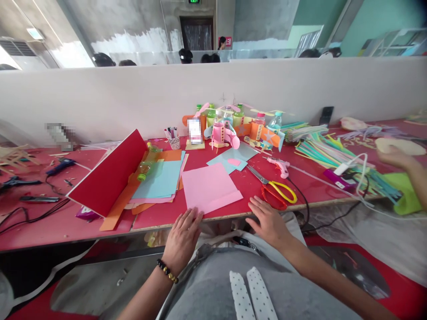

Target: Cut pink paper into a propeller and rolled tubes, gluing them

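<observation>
My left hand [184,240] rests at the table's front edge, fingers stretched out, its fingertips on the lower left corner of a pink paper sheet [210,184]. That sheet lies flat, with a narrow strip along its lower edge. My right hand [268,220] lies open on the table edge, right of the sheet and holding nothing. Just beyond it are scissors [263,178] with a yellow and a red handle, blades pointing away to the left. A pink glue gun [279,165] lies behind them. Light blue paper [245,153] with a small pink cutout lies behind the pink sheet.
Blue, pink and orange papers [156,180] and a green-capped bottle [147,164] lie left, beside a tilted red board [110,178]. Decorated bottle models [218,131] and a pen cup [174,141] stand behind. Coloured strips [327,153] lie right, near another person's hand [396,158].
</observation>
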Demonstrator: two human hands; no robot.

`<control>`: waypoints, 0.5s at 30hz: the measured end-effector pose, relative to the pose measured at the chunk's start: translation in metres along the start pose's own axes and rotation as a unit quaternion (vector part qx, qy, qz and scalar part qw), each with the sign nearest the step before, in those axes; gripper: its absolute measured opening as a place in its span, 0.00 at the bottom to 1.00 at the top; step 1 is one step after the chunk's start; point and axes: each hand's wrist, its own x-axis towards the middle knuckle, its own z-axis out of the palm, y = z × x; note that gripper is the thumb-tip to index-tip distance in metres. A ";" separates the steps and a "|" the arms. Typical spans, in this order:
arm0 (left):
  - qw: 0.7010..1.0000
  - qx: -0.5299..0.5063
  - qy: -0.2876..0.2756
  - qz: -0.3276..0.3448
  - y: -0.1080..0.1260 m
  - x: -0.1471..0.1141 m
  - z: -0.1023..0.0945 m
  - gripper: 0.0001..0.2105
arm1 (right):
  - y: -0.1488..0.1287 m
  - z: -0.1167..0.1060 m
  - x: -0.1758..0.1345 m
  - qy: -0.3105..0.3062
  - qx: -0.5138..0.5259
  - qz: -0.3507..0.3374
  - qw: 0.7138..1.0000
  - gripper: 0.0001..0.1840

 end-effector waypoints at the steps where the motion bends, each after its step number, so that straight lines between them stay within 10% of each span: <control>1: 1.000 0.001 0.002 -0.007 0.002 0.001 0.000 0.22 | 0.006 -0.005 -0.001 0.014 0.011 0.002 1.000 0.23; 6: 0.999 0.007 0.007 -0.046 0.017 0.009 -0.007 0.21 | 0.048 -0.017 -0.001 0.081 -0.031 0.062 0.994 0.23; 15: 0.998 -0.059 -0.013 -0.007 0.042 0.032 -0.010 0.18 | 0.083 -0.016 0.015 -0.009 -0.101 0.133 0.986 0.21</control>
